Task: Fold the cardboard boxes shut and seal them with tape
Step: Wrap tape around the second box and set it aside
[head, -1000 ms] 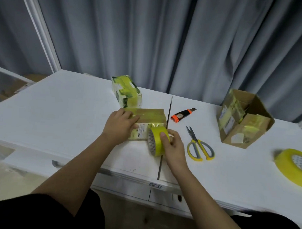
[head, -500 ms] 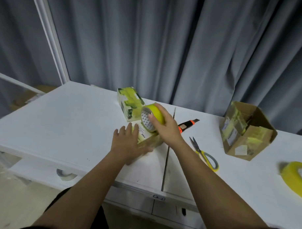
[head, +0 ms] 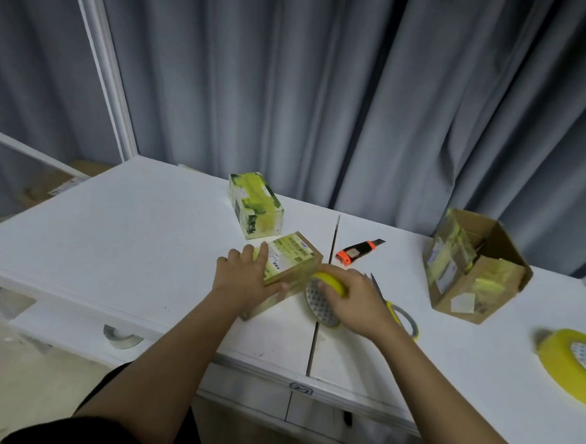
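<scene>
Lowered from the top to the near side of the small box (head: 292, 260), which is being pressed flat by the left hand (head: 245, 275), the tape roll (head: 325, 297) is being gripped by the right hand (head: 358, 300), while the far box (head: 255, 204) is already taped and the big box (head: 473, 264) is left open.

Grey curtains (head: 322, 100) behind white table (head: 118, 235), dim light.

white table (head: 125, 236), split by a dark seam (head: 318, 322) running front to back. on it: a taped green-and-white box (head: 255, 205) toward the rear; a small cardboard box (head: 291, 265) just in front of that; an orange-and-black utility knife (head: 358, 252) right of the seam; yellow-handled scissors (head: 403, 318); an open cardboard box (head: 476, 266) farther right; a yellow tape roll (head: 569, 364) at the right edge.
</scene>
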`<state>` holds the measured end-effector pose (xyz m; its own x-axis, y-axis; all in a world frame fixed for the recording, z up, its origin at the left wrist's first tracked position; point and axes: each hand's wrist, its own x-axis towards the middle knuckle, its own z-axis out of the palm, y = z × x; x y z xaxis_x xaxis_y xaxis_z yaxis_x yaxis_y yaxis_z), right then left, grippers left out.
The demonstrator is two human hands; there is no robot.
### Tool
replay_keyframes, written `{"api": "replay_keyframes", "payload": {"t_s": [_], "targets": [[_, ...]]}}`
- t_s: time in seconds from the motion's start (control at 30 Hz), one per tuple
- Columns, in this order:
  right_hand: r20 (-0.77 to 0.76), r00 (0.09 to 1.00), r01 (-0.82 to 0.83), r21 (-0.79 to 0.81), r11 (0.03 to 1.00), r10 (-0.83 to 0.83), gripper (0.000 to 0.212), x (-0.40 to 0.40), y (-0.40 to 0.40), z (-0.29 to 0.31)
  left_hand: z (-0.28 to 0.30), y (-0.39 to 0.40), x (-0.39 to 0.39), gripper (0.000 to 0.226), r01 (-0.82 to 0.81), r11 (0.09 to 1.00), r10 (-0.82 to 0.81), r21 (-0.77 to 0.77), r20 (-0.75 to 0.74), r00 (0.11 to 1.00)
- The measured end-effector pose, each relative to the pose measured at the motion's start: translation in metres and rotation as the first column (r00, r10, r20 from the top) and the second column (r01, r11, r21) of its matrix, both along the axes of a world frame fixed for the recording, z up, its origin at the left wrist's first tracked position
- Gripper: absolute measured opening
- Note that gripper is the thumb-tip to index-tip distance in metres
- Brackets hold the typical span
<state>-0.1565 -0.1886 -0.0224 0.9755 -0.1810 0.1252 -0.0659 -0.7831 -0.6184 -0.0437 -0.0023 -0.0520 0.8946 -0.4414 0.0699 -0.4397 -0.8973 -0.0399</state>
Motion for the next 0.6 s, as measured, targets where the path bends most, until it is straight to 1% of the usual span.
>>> {"api": "replay_keyframes", "payload": {"t_s": [0.1, 0.2, 0.23, 0.3, 0.37, 0.43, 0.5, 0.53, 0.6], "targets": [[-0.107, 0.994, 0.005, -0.007, 1.0, -0.006, 0.032, 0.002, 0.005, -0.009, 0.005, 0.001, -0.001, 0.097, 0.01, 1.0, -0.01, -0.003, -0.041, 0.999], [-0.11, 0.994, 0.0, 0.002, 1.0, 0.0, 0.031, 0.005, 0.005, -0.006, 0.012, 0.0, -0.001, 0.095, 0.02, 1.0, -0.019, 0.01, -0.09, 0.996], [-0.102, 0.995, -0.005, 0.0, 1.0, 0.004, 0.03, 0.006, 0.005, -0.005, 0.016, -0.003, -0.001, 0.094, 0.013, 0.999, -0.008, 0.047, -0.092, 0.996], [-0.108, 0.994, -0.008, -0.01, 1.0, 0.007, 0.03, 0.007, 0.003, -0.005, 0.024, -0.014, 0.0, 0.095, -0.005, 0.982, 0.019, 0.187, -0.074, 0.997], [-0.13, 0.991, -0.009, -0.012, 1.0, 0.007, 0.03, 0.006, 0.001, -0.008, 0.03, -0.025, 0.002, 0.097, 0.035, 0.956, -0.023, 0.292, -0.045, 0.999], [-0.153, 0.988, -0.011, -0.008, 1.0, 0.01, 0.032, 0.004, 0.0, -0.013, 0.03, -0.031, 0.006, 0.092, 0.166, 0.947, -0.163, 0.275, -0.034, 0.986], [-0.154, 0.988, -0.014, 0.025, 1.0, 0.018, 0.034, 0.001, 0.0, -0.018, 0.028, -0.032, 0.011, 0.087, 0.296, 0.929, -0.286, 0.224, -0.077, 0.955], [-0.145, 0.989, -0.008, 0.049, 0.999, 0.015, 0.034, -0.001, 0.0, -0.02, 0.028, -0.031, 0.014, 0.086, 0.321, 0.925, -0.303, 0.201, -0.118, 0.946], [-0.107, 0.994, 0.027, 0.098, 0.995, -0.016, 0.037, -0.003, -0.001, -0.023, 0.03, -0.029, 0.023, 0.089, 0.322, 0.932, -0.29, 0.168, -0.192, 0.938]]}}
